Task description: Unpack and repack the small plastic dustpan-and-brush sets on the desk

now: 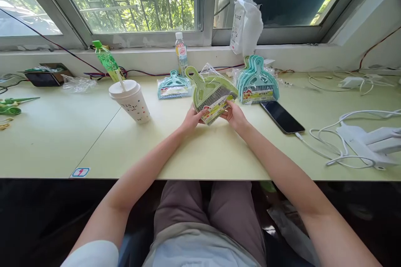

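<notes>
Both my hands hold a green mini dustpan-and-brush set [209,90] in a clear plastic wrapper, tilted above the pale green table [200,154]. My left hand [191,120] grips its lower left edge with fingers closed. My right hand [234,116] pinches its lower right edge by the paper label. A stack of teal dustpan sets [257,79] stands just behind to the right. One teal set [174,86] lies flat behind to the left.
A white lidded cup [131,101] with a straw stands left of my hands. A black phone [282,117] lies on the right with a white cable and charger [369,142]. A drink bottle [181,53], a green pouch [108,61] and a white bag [246,23] line the windowsill.
</notes>
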`<state>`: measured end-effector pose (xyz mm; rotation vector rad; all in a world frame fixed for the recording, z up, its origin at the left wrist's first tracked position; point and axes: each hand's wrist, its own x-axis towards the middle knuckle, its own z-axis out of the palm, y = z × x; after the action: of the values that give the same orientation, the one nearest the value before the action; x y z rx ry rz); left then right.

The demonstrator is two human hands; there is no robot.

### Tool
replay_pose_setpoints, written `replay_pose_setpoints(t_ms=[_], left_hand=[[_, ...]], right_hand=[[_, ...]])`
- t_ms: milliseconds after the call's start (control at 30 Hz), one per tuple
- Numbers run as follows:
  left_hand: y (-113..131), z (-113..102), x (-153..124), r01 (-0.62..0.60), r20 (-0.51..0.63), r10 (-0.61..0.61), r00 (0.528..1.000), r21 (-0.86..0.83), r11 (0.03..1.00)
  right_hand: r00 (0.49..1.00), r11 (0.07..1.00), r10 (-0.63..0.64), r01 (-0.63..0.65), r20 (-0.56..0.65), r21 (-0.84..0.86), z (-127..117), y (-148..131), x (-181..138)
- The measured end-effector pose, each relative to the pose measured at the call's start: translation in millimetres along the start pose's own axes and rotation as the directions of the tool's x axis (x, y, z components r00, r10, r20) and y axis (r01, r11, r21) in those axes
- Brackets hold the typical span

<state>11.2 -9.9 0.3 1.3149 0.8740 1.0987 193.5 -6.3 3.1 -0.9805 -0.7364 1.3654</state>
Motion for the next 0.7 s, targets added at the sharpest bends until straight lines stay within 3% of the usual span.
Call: replay_pose_setpoints(t_ms=[233, 367, 533, 600, 700], left_hand=[[2.0, 0.9, -2.0, 0.001, 0.078, -0.004, 0.997, 0.048, 0.999], [3.5, -1.0, -1.6, 0.027, 0.047, -0.028, 0.998, 0.018, 0.999], [4.7, -6.0, 1.6, 0.075, -0.012, -0.075, 0.997, -0.009, 0.997], [4.7, -6.4, 1.4, 0.097, -0.003, -0.097, 0.995, -0.003, 0.995], [4.3, -4.2, -0.9, 0.113, 0.027, -0.113, 0.993, 0.004, 0.994]], right_hand=[[0.986, 1.000, -0.005, 0.003, -0.168, -0.011, -16.7, -11.4, 13.2], [0.995, 0.999, -0.040, 0.040, -0.091, -0.003, -16.8, -12.5, 12.4], [0.988, 0.995, -0.035, 0.048, 0.148, -0.086, -16.3, -12.7, 11.8], [0.987, 0.992, -0.026, 0.045, 0.161, -0.118, -16.8, -10.1, 12.7], [0.996, 0.990, -0.028, 0.039, 0.088, -0.132, -17.8, -4.8, 14.8]])
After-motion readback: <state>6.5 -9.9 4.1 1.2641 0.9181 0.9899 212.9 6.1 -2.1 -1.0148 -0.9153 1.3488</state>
